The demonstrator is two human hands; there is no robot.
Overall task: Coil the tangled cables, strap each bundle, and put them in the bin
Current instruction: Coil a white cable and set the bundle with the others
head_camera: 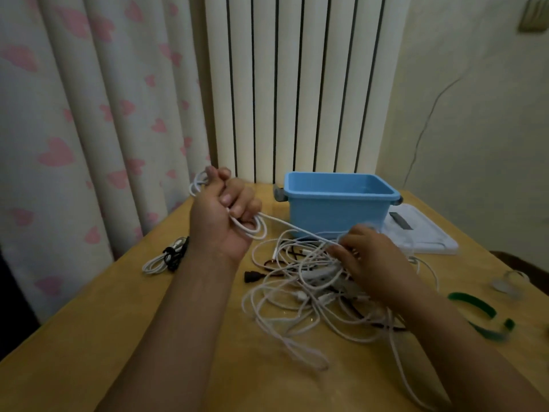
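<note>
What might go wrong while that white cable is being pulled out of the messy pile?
1. The white cable runs taut from the coil in the left hand into the tangled pile under the right hand; pulling harder could tighten knots.
2. A snag might drag the whole pile along the table.
3. The green straps lie near the right edge and could get knocked off.

White cable (285, 224) between both hands.
</note>
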